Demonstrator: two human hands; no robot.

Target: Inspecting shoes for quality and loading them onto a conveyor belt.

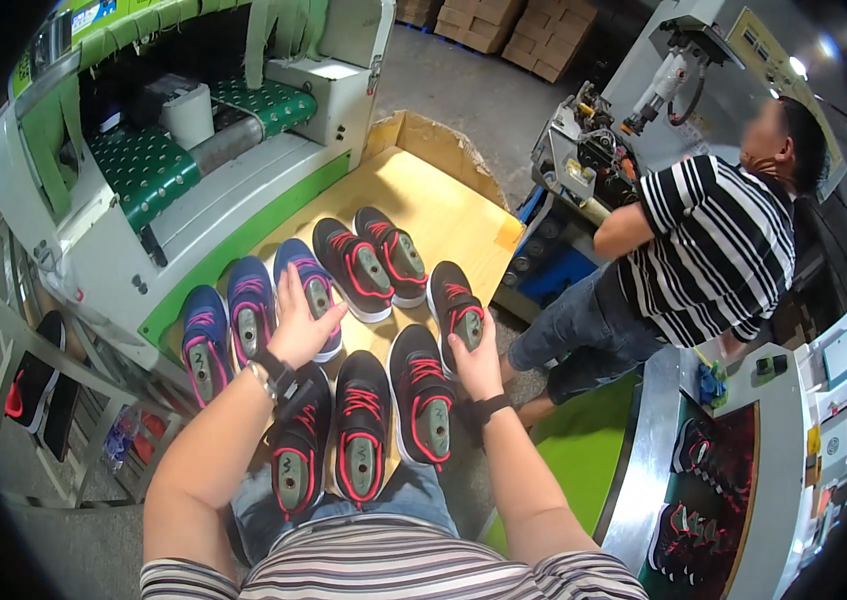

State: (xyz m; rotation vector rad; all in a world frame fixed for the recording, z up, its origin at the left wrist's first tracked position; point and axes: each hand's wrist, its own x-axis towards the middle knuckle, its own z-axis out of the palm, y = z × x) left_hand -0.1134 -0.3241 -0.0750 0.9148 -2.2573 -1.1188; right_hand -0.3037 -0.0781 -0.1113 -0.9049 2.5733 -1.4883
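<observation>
Left of the left hand (306, 318), two blue shoes (249, 305) are lined up. That hand is held palm down, thumb and fingers spread apart, over a third blue shoe (318, 285). Ahead, between the hands, two black shoes (354, 265) are set; three more (362, 430) are placed nearer the body. Right hand (474, 345) is extended, clamped on a red-laced shoe's (453, 285) heel.

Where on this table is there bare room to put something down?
Mainly the far end of the wooden table, between the cardboard edging and the two far black shoes. A smaller gap separates those from the near black shoes. Crowded: the near edge, and the left, where blue shoes stand side by side.
</observation>
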